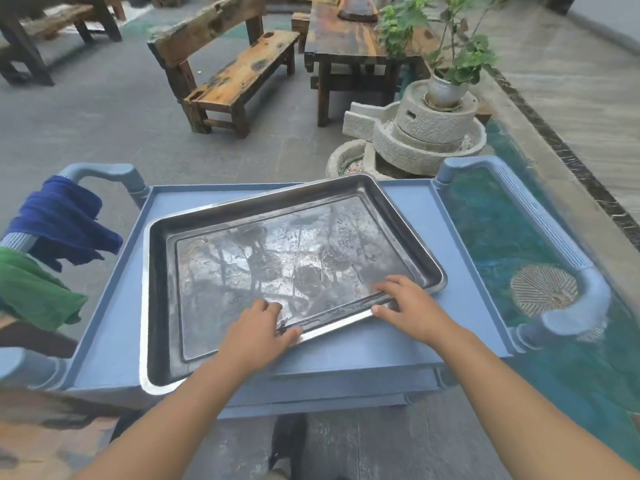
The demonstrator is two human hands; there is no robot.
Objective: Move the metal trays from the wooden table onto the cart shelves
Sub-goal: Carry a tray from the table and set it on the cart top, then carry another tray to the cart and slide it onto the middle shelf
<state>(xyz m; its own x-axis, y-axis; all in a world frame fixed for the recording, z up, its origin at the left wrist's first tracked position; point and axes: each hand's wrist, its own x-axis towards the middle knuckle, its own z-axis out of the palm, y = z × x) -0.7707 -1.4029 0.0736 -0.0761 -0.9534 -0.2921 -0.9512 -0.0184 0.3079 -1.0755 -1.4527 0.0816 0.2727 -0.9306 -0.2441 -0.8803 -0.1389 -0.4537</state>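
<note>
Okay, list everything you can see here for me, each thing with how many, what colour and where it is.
metal tray: one, silver, lying askew on the cart's top shelf
cart: one, blue-grey, directly in front, a handle at each end
blue cloth: one, dark blue, draped over the cart's left handle
green cloth: one, green, on the same handle, nearer
wooden bench: one, brown, on the paving beyond the cart
wooden table: one, dark brown, right of the bench
stone mill: one, pale grey, beyond the cart's far right
potted plant: one, green leaves, grey pot, atop the mill
pool: one, teal water, right of the cart
left hand: one, grips the tray's near rim
right hand: one, grips the same rim, further right
</note>
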